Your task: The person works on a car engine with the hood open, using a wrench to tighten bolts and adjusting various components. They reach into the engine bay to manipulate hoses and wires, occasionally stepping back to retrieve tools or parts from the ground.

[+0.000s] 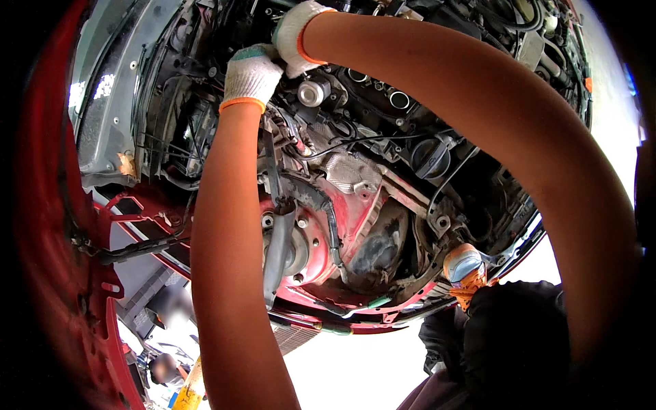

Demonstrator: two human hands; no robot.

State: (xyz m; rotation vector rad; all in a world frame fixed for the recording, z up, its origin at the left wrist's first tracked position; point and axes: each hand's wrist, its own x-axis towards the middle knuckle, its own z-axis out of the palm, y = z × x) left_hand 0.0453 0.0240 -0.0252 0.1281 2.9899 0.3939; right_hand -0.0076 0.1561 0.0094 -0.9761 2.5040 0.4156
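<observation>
Head view: both white knit-gloved hands, left hand [251, 74] and right hand [295, 34], meet up top in the red car's grimy engine bay [355, 178], just above the round silver metal cap [313, 92]; can't tell what either grip holds.

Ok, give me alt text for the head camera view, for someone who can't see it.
Two hands in white knit gloves with orange cuffs, the left hand and right hand, reach together deep into the open engine bay of a red car. A person in dark clothing stands at lower right.
</observation>
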